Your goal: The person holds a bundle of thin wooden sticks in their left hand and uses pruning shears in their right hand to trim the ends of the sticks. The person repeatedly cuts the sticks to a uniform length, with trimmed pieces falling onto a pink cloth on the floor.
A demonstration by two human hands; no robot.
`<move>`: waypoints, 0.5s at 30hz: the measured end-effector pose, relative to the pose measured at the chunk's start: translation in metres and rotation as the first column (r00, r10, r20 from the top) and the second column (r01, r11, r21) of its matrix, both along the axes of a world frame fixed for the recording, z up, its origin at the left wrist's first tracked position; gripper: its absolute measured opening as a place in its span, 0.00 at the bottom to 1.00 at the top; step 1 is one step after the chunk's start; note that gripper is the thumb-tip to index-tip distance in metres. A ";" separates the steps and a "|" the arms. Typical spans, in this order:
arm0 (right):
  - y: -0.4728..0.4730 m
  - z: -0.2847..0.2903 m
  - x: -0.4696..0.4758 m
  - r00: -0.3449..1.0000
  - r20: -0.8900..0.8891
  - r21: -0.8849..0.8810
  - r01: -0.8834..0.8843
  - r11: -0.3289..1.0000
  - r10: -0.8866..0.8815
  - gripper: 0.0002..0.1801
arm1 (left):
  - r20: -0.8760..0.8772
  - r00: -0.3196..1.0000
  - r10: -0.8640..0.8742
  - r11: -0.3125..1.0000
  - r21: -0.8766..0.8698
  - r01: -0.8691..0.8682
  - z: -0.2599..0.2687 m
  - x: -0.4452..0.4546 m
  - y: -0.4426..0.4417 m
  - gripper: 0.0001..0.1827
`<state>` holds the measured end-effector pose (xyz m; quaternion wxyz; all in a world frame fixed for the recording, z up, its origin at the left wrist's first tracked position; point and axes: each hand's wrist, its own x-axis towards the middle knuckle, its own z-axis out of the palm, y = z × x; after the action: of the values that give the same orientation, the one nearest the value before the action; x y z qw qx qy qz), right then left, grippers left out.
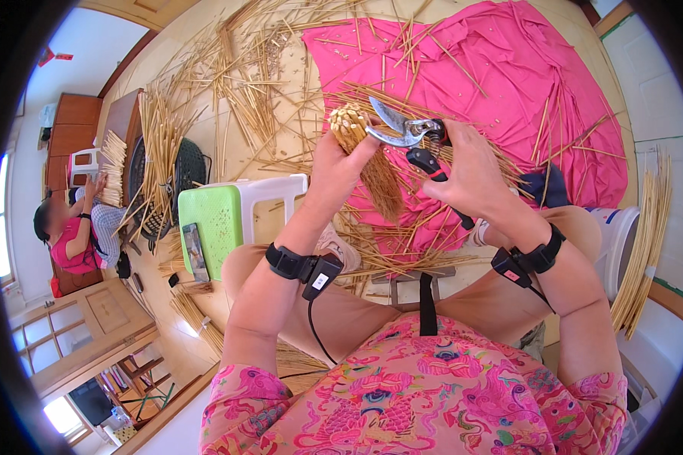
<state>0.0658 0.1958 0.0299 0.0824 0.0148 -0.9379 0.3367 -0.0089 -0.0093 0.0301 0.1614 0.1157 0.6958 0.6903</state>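
Observation:
My left hand (338,162) grips a tight bundle of plant stalks (350,122), cut ends upward, with its fine brown bristly tops (382,190) hanging down toward me. In my right hand (469,168) is a pair of pruning shears (418,133) with black and red handles. The handles are spread and the metal blades stand apart, pointing left; the lower blade lies by my left thumb, close to the bundle's cut ends. Whether the blades touch the bundle I cannot tell. Beneath both hands, loose stalks are strewn over a pink cloth (506,74) on the floor.
A green-topped stool (210,227) stands at the left, beside a dark basket (192,165) near bundled stalks (159,136). Farther left another person (77,233) sits by more stalks. A white bucket (623,244) and a standing stalk bundle (643,244) are at the right. Stalks litter the tiled floor.

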 end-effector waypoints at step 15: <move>-0.009 0.009 -0.009 1.000 -0.004 0.083 0.030 0.996 -0.030 0.37 | -0.092 0.996 0.006 0.996 -0.088 -0.014 -0.009 0.010 0.012 0.11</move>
<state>0.0571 0.1867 0.0388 0.0883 0.0045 -0.9511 0.2960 0.0014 0.0031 0.0208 0.1307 0.1364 0.7329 0.6536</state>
